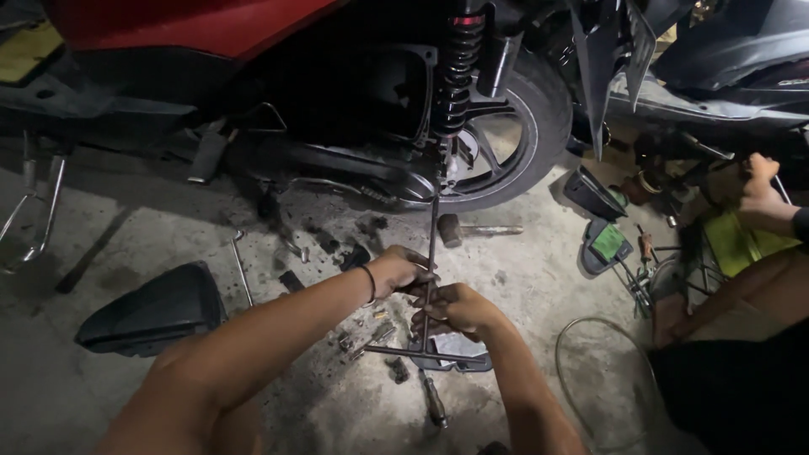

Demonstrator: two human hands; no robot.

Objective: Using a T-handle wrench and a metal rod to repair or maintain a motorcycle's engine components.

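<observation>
Both the left hand (403, 271) and the right hand (455, 307) were closed around the shaft of a long T-handled wrench (432, 244), one above the other to steady it, its far end reaching the bottom of the scooter's shock absorber (456, 76) beside the rear wheel (539, 126).

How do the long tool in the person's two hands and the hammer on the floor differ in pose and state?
The long tool is raised off the floor, its shaft pointing at the scooter's rear wheel; the hammer lies flat on the concrete. The left hand and right hand grip the tool; nobody touches the hammer. The tool has a cross handle near the hands; the hammer has a dark head at one end. Both are slim hand tools.
</observation>
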